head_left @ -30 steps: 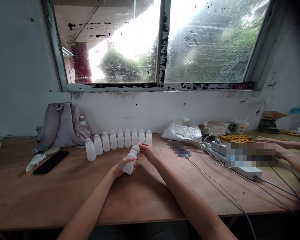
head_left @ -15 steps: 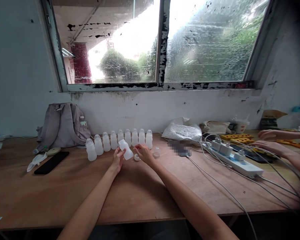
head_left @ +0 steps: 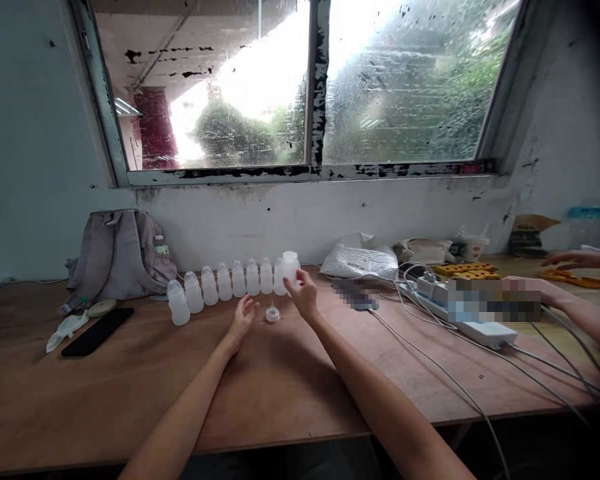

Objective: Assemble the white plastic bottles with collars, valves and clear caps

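Observation:
My right hand [head_left: 305, 293] holds an uncapped, translucent white bottle [head_left: 291, 265] upright, in front of the right end of a row of bottles. My left hand [head_left: 242, 319] rests over the table with fingers apart and nothing in it. Between the hands, a small clear-white ring-shaped cap piece [head_left: 273, 313] lies on the wooden table [head_left: 260, 393]. Several capped white bottles [head_left: 209, 285] stand in a curved row behind my left hand.
A grey backpack [head_left: 123, 257], a black phone [head_left: 97, 331] and a white crumpled wrapper [head_left: 67, 331] are at the left. At the right are a silver plastic bag [head_left: 360, 260], a white power strip [head_left: 485, 331] with cables, and another person's hands [head_left: 530, 290].
The bottle has passed from my left hand to my right and turned upright, moving right. My left hand has let go and opened. The clear cover near the right end is no longer visible.

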The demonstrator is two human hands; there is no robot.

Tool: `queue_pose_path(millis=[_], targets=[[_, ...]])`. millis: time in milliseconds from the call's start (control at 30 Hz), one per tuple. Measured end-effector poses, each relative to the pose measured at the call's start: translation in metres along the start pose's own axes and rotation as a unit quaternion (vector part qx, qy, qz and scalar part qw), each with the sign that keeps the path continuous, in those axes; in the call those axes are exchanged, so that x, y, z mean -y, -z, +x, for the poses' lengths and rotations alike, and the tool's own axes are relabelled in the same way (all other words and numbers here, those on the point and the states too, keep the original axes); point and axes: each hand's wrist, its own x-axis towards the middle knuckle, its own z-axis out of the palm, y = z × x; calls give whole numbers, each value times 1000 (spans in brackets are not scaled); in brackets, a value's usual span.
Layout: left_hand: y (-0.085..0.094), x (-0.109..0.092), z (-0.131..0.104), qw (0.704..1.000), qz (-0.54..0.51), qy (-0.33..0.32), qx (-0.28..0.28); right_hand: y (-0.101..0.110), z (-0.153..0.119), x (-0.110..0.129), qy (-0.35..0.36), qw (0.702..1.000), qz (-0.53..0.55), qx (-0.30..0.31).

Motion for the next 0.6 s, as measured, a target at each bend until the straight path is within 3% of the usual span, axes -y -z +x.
queue_pose_path(millis=[100,200,367,600], targets=[[-1,4,0,1000,22,-10,-8,24,17,-32,-28,991,-78,-103],[-1,9,1,999,45,-14,-1,45,27,-68,-118,979,-116,-118],[0,15,2,997,74,-14,1,57,31,-105,-161,979,-110,-60],[-1,18,4,996,87,-21,-15,51,32,-113,-123,989,-78,36]])
